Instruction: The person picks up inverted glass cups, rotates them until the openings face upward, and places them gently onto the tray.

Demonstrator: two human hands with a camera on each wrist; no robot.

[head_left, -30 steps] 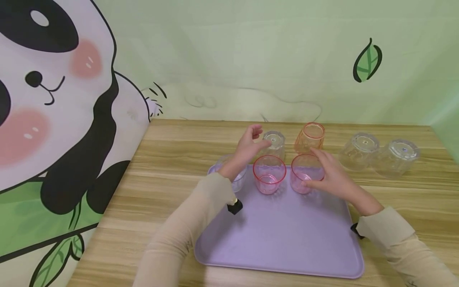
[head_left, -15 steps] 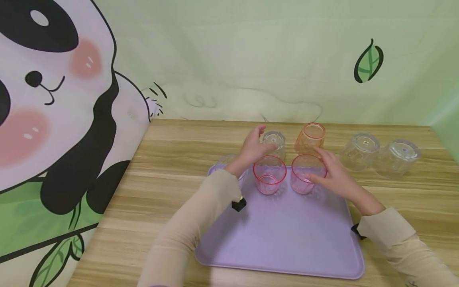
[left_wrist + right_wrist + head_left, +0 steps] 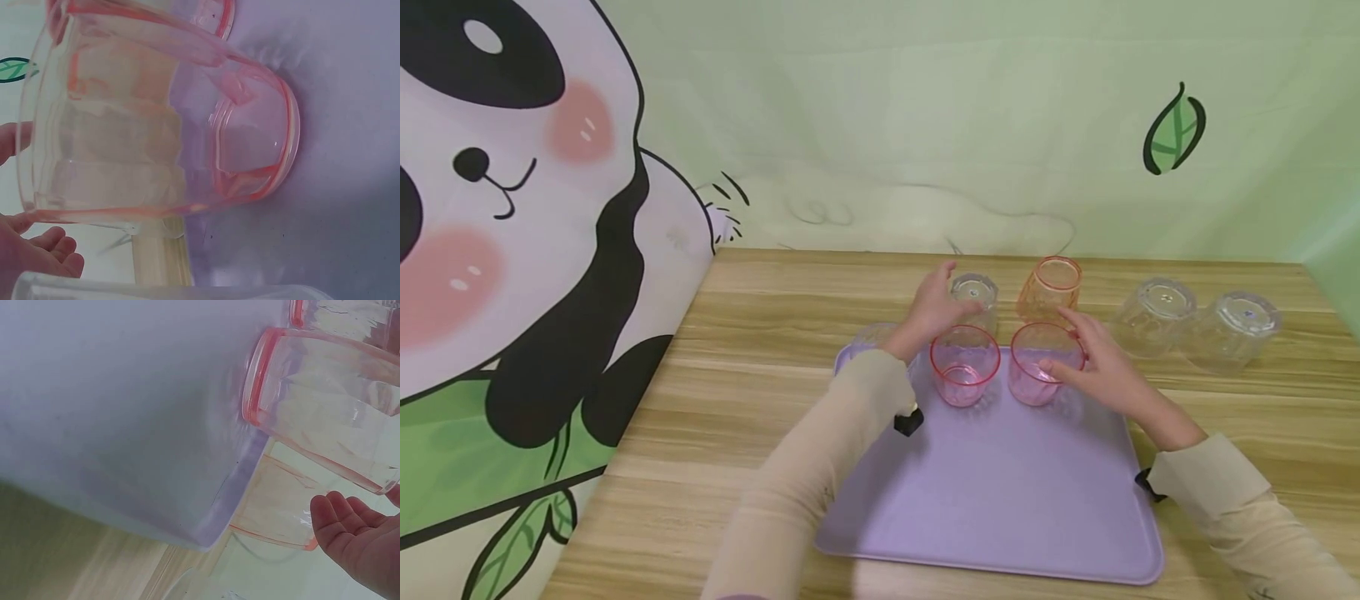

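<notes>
Two pink-tinted cups with red rims stand upright on the purple tray (image 3: 1000,483), the left cup (image 3: 962,375) and the right cup (image 3: 1033,383). My left hand (image 3: 934,308) reaches over a clear cup (image 3: 872,336) at the tray's back left corner, largely hidden by my forearm. Its thumb lies in front of an upside-down clear glass (image 3: 974,292) behind the tray; no grip shows. Loosely bent, my right hand (image 3: 1097,362) is at the right cup's side, thumb by the rim. In the right wrist view, its fingers (image 3: 337,525) are apart from the cup's wall.
An upside-down orange-tinted glass (image 3: 1051,287) stands behind the right cup. Two more upside-down clear glasses, the nearer-centre glass (image 3: 1153,317) and the far-right glass (image 3: 1232,329), stand close together on the wooden table (image 3: 737,400). A printed wall hanging (image 3: 865,125) borders the back.
My left hand has moved a little right, towards the clear glass. My right hand has shifted slightly right, its thumb drawing back across the right cup. The cups look unmoved.
</notes>
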